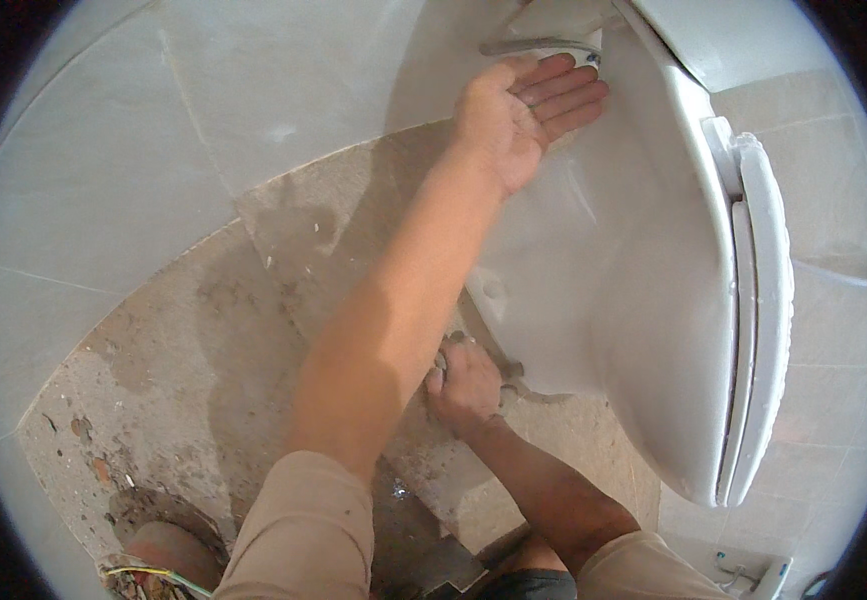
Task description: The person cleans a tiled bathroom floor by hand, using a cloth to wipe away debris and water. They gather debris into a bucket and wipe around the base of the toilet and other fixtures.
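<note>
A white toilet (653, 270) stands on the right, its seat and lid (763, 320) lowered along its right-hand side. My left hand (533, 115) reaches up to the toilet's far end with the palm turned up, fingers stretched and nothing in them. Just beyond its fingers a thin grey hose (538, 46) runs to the toilet. Low beside the toilet's base, my right hand (468, 385) is closed round a small greyish thing that the fingers mostly hide. A short stub (509, 372) shows between that hand and the base.
Pale wall tiles (83, 200) rise on the left above a dusty beige floor (173, 370). Debris and a reddish round pipe (173, 550) with a yellow-green wire (158, 572) lie at the lower left. A white fitting (773, 578) sits at the lower right.
</note>
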Demonstrator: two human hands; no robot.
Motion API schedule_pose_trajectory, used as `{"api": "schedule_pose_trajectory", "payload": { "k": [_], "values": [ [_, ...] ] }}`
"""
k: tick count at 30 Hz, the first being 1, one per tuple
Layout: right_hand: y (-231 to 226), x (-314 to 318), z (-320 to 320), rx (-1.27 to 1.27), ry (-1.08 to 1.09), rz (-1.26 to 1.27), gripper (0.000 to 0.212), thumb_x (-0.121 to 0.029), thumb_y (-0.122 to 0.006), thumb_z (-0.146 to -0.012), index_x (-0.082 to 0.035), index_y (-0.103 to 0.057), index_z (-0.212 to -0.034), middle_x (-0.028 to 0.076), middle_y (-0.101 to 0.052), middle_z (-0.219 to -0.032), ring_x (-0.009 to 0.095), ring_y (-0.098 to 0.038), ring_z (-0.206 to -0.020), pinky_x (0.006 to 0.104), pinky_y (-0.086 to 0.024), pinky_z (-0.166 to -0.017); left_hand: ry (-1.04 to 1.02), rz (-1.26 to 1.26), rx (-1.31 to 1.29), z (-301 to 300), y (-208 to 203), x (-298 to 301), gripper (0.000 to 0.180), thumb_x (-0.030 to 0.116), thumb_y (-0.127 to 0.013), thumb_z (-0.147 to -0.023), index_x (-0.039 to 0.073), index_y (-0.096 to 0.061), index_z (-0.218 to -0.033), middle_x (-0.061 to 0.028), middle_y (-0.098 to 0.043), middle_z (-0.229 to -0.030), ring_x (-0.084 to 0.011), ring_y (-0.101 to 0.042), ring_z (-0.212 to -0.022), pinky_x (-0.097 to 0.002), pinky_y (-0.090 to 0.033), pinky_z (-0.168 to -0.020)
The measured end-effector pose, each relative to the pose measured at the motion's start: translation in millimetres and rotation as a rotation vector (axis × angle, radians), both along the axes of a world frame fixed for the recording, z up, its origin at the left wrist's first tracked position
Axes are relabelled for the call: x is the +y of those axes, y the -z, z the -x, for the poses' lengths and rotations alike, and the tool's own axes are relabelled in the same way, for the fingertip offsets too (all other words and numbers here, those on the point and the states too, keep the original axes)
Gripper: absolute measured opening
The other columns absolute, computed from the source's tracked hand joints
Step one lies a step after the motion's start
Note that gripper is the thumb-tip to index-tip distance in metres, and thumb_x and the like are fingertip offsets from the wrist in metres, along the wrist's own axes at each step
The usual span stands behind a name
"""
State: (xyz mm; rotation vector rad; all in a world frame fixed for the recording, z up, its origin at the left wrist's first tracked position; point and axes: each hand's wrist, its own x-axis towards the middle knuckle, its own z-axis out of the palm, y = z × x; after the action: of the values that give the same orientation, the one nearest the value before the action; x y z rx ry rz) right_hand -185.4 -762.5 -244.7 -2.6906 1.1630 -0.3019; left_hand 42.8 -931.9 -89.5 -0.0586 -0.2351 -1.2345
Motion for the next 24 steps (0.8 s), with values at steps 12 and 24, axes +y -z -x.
{"api": "schedule_pose_trajectory", "payload": {
  "k": [12, 24],
  "values": [
    [5, -3, 6, -0.014, -0.008, -0.034, 0.041, -0.018, -0.070, -0.082, -0.007, -0.063, -0.121, 0.019, -0.064, -0.111, 0.039, -0.065, -0.099, 0.0479, -0.054, -0.086, -0.082, -0.022, -0.177, -4, 26, 30, 0.055, 0.033, -0.058, -0.100, -0.011, -0.058, -0.133, -0.0352, -0.056, -0.142, -0.0459, -0.057, -0.134, -0.0532, -0.046, -0.116],
    [2, -2, 4, 0.024, 0.021, -0.014, 0.039, -0.019, -0.070, -0.084, -0.008, -0.062, -0.121, 0.019, -0.065, -0.109, 0.039, -0.065, -0.098, 0.0487, -0.055, -0.086, -0.306, -0.388, -0.490, 6, 17, 7, 0.047, 0.035, -0.061, -0.107, -0.007, -0.060, -0.127, -0.0166, -0.070, -0.113, -0.0241, -0.066, -0.101, -0.0363, -0.050, -0.086]
  ]
}}
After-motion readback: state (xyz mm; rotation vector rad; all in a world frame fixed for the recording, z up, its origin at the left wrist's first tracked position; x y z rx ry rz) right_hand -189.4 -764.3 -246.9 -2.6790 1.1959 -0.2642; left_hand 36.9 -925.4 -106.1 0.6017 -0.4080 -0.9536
